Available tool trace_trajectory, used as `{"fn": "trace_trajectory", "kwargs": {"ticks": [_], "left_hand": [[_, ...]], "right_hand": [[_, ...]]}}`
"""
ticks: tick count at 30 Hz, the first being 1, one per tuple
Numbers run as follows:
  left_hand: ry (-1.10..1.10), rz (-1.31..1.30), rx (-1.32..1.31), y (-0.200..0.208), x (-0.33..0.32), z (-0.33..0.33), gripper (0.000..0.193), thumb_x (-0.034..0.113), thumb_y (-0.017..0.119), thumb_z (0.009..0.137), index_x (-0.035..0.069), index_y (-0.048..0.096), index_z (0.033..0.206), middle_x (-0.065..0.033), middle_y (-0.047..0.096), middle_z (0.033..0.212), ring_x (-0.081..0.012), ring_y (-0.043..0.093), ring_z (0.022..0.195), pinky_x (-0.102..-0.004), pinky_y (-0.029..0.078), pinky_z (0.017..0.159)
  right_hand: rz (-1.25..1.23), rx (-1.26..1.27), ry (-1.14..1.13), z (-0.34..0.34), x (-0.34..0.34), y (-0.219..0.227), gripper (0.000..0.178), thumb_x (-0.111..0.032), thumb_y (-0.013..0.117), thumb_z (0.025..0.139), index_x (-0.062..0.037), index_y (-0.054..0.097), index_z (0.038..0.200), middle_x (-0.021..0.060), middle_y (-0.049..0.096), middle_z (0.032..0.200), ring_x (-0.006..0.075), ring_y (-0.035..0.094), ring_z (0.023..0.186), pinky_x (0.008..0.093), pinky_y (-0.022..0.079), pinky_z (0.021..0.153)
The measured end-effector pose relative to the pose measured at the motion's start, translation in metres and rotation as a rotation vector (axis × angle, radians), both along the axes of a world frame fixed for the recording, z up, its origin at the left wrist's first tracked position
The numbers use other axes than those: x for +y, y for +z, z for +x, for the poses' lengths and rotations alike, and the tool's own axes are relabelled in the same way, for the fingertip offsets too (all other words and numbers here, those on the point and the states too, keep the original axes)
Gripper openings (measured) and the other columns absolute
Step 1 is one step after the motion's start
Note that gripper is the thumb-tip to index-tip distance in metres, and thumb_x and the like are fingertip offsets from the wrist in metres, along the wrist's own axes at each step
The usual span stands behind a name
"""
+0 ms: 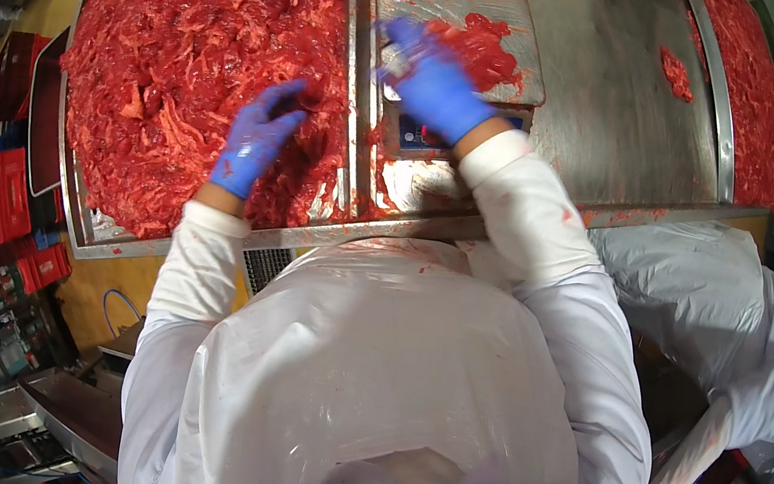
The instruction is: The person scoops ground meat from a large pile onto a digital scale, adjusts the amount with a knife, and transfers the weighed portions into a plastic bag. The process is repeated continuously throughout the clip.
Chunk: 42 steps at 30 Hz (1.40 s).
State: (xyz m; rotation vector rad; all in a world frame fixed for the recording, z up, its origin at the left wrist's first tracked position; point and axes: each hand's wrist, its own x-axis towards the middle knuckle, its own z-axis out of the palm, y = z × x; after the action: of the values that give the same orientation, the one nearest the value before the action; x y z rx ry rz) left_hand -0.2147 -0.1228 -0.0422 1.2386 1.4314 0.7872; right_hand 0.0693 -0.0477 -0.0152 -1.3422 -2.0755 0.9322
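My left hand (257,142), in a blue glove smeared with red, hovers at the right part of a large heap of raw chopped meat (206,41). Its thumb and fingers are apart, with nothing visible between them. My right hand (437,86), also blue-gloved, is over the near left part of a weighing scale's metal plate (526,36). Motion smears its fingers, so whether they hold anything is unclear. Beside that hand, a small portion of raw meat (486,50) lies on the plate. Part of the scale's blue display panel (411,134) shows below my right wrist.
A metal divider (356,85) separates the heap from the steel worktop (621,107). A meat scrap (677,75) lies there, and more meat (749,97) fills the far right. A co-worker in a white apron (694,286) stands at right. Red crates (7,194) are at left.
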Motion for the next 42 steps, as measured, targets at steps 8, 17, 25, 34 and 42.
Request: {"fn": "trace_trajectory", "kwargs": {"ticks": [8,17,25,34,42], "left_hand": [[0.723,-0.152,0.545,-0.035,-0.091,-0.332,0.08,0.032,0.081,0.088,0.008,0.046,0.156,-0.022,0.058,0.146,-0.03,0.068,0.118,-0.0364,0.058,0.096],[0.043,-0.104,0.687,-0.014,-0.059,0.004,0.057,0.031,0.078,0.081,0.003,0.056,0.125,-0.0283,0.061,0.12,-0.0438,0.062,0.111,-0.0478,0.053,0.096],[-0.273,0.241,0.715,0.066,-0.016,0.003,0.023,0.015,0.067,0.077,0.002,0.06,0.095,-0.0237,0.065,0.097,-0.0471,0.06,0.102,-0.0507,0.051,0.087],[-0.521,0.382,0.862,0.003,0.005,0.008,0.013,0.011,0.064,0.087,0.009,0.068,0.099,-0.0243,0.067,0.098,-0.0444,0.067,0.095,-0.0518,0.055,0.082],[-0.527,0.686,0.635,0.158,0.075,0.069,0.022,0.004,0.069,0.075,0.005,0.067,0.097,-0.0196,0.068,0.089,-0.0375,0.068,0.088,-0.0453,0.055,0.077]], "right_hand": [[-0.001,0.208,-0.636,0.17,0.066,-0.044,0.051,-0.024,0.074,0.097,0.0063,0.054,0.132,0.0216,0.071,0.118,0.0276,0.07,0.108,0.0383,0.054,0.096],[0.04,0.24,-0.731,0.146,-0.015,-0.053,0.043,-0.021,0.074,0.098,0.0028,0.057,0.13,0.0124,0.067,0.115,0.0172,0.062,0.102,0.0309,0.05,0.094],[0.139,0.362,-0.657,0.134,-0.097,-0.025,0.041,-0.012,0.071,0.099,0.0008,0.054,0.134,0.0118,0.065,0.123,0.0186,0.062,0.109,0.0333,0.051,0.097],[0.03,-0.154,-0.448,0.132,-0.18,-0.072,0.049,-0.014,0.077,0.09,-0.006,0.06,0.135,0.013,0.068,0.111,0.0275,0.069,0.102,0.038,0.055,0.091],[0.017,-0.15,-0.471,0.13,-0.186,-0.06,0.049,-0.016,0.078,0.088,-0.0087,0.061,0.134,0.0135,0.068,0.111,0.0291,0.07,0.101,0.0384,0.056,0.091]]}}
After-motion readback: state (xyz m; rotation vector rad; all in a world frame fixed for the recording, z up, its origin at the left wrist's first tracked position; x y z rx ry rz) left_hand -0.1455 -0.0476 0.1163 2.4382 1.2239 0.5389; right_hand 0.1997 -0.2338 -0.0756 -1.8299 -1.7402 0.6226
